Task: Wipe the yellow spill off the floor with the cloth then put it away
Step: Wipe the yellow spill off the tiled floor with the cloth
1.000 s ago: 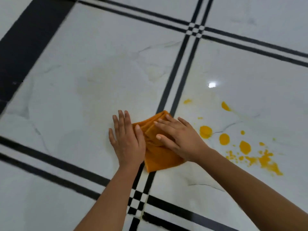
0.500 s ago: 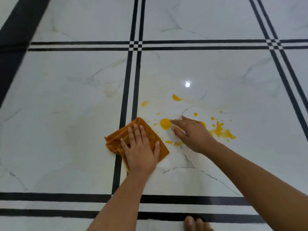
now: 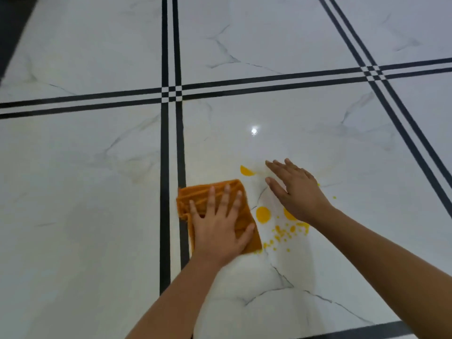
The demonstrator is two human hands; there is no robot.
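A folded orange cloth (image 3: 195, 195) lies flat on the white marble floor, next to the black double stripe. My left hand (image 3: 220, 228) presses on it with fingers spread straight. The yellow spill (image 3: 263, 214) lies just right of the cloth as round blobs and small drops, with one more blob (image 3: 245, 171) farther away. My right hand (image 3: 294, 189) is flat and open above the spill, fingers straight, partly hiding some drops. Whether it touches the floor I cannot tell.
The floor (image 3: 97, 192) is glossy white tile crossed by black double stripes (image 3: 165, 143). A light reflection (image 3: 254, 131) shines beyond the spill. A dark band (image 3: 12, 25) runs along the far left corner.
My right hand left the cloth and moved right over the spill. My left hand shifted fully onto the cloth and slid it toward the yellow drops. The view has swung round.
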